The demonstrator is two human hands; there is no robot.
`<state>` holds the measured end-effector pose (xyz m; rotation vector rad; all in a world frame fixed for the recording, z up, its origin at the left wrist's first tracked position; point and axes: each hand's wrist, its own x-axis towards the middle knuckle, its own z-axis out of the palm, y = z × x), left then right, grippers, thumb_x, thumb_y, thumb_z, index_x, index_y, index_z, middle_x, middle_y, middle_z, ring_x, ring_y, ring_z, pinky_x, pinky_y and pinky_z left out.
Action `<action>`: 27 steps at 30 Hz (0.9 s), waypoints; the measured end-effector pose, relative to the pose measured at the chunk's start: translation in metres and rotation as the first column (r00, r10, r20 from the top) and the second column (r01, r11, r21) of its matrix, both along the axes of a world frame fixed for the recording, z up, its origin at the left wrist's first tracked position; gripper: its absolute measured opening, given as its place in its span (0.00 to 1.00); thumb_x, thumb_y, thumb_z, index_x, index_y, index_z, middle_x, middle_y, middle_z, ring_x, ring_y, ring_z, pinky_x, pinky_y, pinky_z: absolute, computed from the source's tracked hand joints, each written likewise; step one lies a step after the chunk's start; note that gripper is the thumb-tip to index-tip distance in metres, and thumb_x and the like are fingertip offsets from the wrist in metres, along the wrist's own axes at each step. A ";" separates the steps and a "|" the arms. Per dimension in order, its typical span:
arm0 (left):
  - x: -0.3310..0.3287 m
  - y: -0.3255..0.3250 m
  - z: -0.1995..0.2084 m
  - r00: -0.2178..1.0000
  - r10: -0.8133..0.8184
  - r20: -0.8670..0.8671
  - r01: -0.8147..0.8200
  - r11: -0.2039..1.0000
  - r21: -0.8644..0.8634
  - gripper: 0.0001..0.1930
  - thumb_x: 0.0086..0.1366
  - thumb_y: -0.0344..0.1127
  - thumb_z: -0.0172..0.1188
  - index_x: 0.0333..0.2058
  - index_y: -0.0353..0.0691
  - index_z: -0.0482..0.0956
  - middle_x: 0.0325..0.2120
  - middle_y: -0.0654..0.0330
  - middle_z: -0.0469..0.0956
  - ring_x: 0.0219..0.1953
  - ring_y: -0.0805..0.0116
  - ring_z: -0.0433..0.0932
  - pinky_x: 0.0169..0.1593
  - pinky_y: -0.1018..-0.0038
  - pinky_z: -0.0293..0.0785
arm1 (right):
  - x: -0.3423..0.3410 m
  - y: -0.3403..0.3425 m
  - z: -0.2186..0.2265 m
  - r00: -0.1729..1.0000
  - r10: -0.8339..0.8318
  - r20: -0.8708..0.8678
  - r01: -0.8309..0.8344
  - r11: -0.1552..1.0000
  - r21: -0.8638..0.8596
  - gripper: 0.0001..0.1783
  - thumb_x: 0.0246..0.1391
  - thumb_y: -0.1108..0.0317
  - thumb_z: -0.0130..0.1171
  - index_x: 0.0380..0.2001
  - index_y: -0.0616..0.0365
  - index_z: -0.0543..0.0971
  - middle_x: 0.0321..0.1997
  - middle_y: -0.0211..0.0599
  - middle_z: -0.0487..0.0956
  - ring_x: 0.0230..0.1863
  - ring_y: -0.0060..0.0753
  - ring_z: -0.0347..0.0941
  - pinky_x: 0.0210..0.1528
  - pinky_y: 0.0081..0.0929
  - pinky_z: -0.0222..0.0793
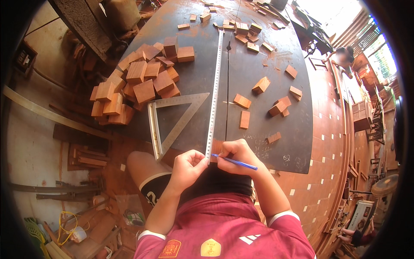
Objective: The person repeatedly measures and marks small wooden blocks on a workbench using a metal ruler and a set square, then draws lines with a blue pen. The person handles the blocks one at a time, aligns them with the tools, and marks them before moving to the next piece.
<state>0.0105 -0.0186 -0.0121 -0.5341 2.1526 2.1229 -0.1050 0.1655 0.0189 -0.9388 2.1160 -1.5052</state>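
Observation:
My left hand pinches the near end of a long white measuring tape between thumb and fingers. The tape runs straight away from me along the dark table to its far part. My right hand is closed around a blue pen, its tip pointing left at the tape's edge. A reddish wooden block sits beside the tape, partly hidden by my right hand. Left of the tape lies a metal triangle square with its corner near the tape.
A big heap of wooden blocks covers the table's left side. Loose blocks lie scattered on the right and at the far end. Chalk-like writing marks the dark tabletop at the near right. Another person is at the far right.

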 end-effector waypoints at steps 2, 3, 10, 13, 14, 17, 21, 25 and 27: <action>0.000 0.000 0.000 1.000 0.004 0.000 -0.004 1.000 -0.002 0.05 0.68 0.30 0.67 0.36 0.34 0.82 0.28 0.64 0.84 0.27 0.83 0.78 0.30 0.84 0.74 | -0.001 0.000 0.003 1.000 0.003 0.005 -0.003 1.000 0.020 0.14 0.43 0.72 0.67 0.17 0.62 0.70 0.14 0.45 0.72 0.15 0.35 0.70 0.22 0.31 0.68; 0.000 0.000 0.000 1.000 0.007 0.000 -0.007 1.000 0.000 0.06 0.68 0.30 0.67 0.36 0.34 0.82 0.28 0.64 0.84 0.27 0.83 0.78 0.30 0.84 0.74 | -0.001 0.000 0.004 1.000 0.004 0.007 -0.004 1.000 0.030 0.14 0.43 0.72 0.67 0.17 0.62 0.70 0.14 0.45 0.71 0.15 0.35 0.70 0.22 0.31 0.67; 0.000 0.002 0.001 1.000 0.012 0.005 -0.012 1.000 -0.008 0.06 0.68 0.31 0.67 0.36 0.35 0.82 0.27 0.64 0.84 0.26 0.84 0.78 0.29 0.84 0.74 | -0.001 -0.001 0.004 0.999 -0.003 0.033 0.004 1.000 -0.013 0.15 0.42 0.72 0.67 0.16 0.62 0.69 0.14 0.43 0.71 0.15 0.31 0.69 0.22 0.30 0.67; 0.001 0.001 0.000 1.000 0.013 0.009 -0.013 1.000 -0.004 0.06 0.68 0.31 0.67 0.36 0.35 0.82 0.27 0.64 0.84 0.26 0.84 0.78 0.29 0.85 0.74 | -0.002 0.000 0.005 0.999 0.012 0.035 -0.013 1.000 0.019 0.15 0.43 0.72 0.67 0.16 0.62 0.70 0.14 0.43 0.72 0.15 0.29 0.70 0.21 0.30 0.67; 0.001 0.001 0.000 1.000 0.016 0.007 -0.016 1.000 -0.004 0.06 0.68 0.31 0.67 0.36 0.35 0.82 0.27 0.64 0.84 0.26 0.84 0.78 0.29 0.85 0.74 | -0.003 0.001 0.004 0.999 0.018 0.031 -0.019 0.999 0.032 0.14 0.43 0.72 0.67 0.16 0.62 0.70 0.14 0.43 0.72 0.16 0.28 0.70 0.21 0.30 0.67; 0.000 0.002 -0.001 1.000 0.021 0.002 -0.021 1.000 -0.001 0.06 0.68 0.31 0.67 0.36 0.34 0.82 0.27 0.64 0.84 0.26 0.84 0.78 0.29 0.85 0.74 | -0.003 0.000 0.005 1.000 0.012 0.019 -0.012 0.999 0.032 0.14 0.44 0.72 0.67 0.17 0.62 0.70 0.15 0.43 0.73 0.17 0.24 0.70 0.22 0.29 0.66; 0.000 0.002 -0.001 1.000 0.021 0.001 -0.021 1.000 0.008 0.06 0.68 0.30 0.67 0.36 0.34 0.82 0.27 0.64 0.84 0.26 0.84 0.78 0.29 0.85 0.74 | -0.003 -0.002 0.008 0.993 -0.063 0.101 0.058 0.997 0.050 0.14 0.45 0.72 0.67 0.18 0.62 0.71 0.16 0.42 0.74 0.19 0.19 0.70 0.22 0.27 0.67; 0.000 0.002 0.000 1.000 0.029 0.011 -0.029 1.000 0.005 0.05 0.68 0.30 0.67 0.36 0.34 0.82 0.27 0.64 0.84 0.25 0.84 0.78 0.29 0.84 0.74 | -0.001 -0.006 0.004 0.991 -0.122 0.061 0.120 0.992 0.040 0.15 0.46 0.71 0.69 0.18 0.63 0.70 0.16 0.42 0.75 0.20 0.16 0.71 0.22 0.26 0.67; 0.000 0.003 0.001 1.000 0.029 0.012 -0.029 1.000 0.001 0.05 0.68 0.30 0.67 0.36 0.34 0.82 0.27 0.64 0.84 0.25 0.84 0.78 0.29 0.84 0.74 | 0.000 -0.007 0.004 0.990 -0.138 0.020 0.137 0.990 0.023 0.16 0.47 0.71 0.69 0.18 0.63 0.70 0.16 0.42 0.75 0.20 0.16 0.70 0.21 0.26 0.67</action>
